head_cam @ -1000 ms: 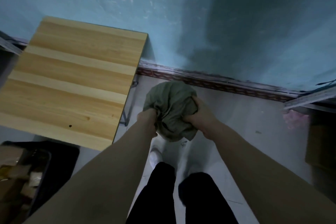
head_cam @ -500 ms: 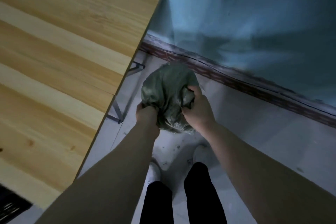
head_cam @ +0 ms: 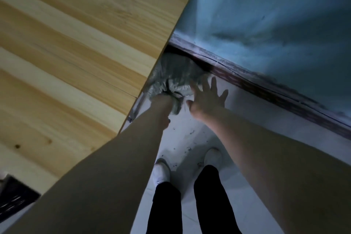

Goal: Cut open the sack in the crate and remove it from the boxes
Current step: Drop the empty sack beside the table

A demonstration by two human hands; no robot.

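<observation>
Down beside the corner of the pale striped wooden tabletop (head_cam: 85,53), the crumpled grey-green woven sack (head_cam: 174,74) sits low against the dark reddish skirting strip (head_cam: 266,90) at the foot of the blue painted wall (head_cam: 266,15). My left hand (head_cam: 161,100) grips a gathered bunch of its fabric, fingers mostly buried in the folds. My right hand (head_cam: 208,99) holds nothing, its fingers spread wide and straight just beside the sack's right edge; I cannot tell whether they touch it. Below, my white shoes (head_cam: 161,173) stand on the pale floor (head_cam: 247,123).
</observation>
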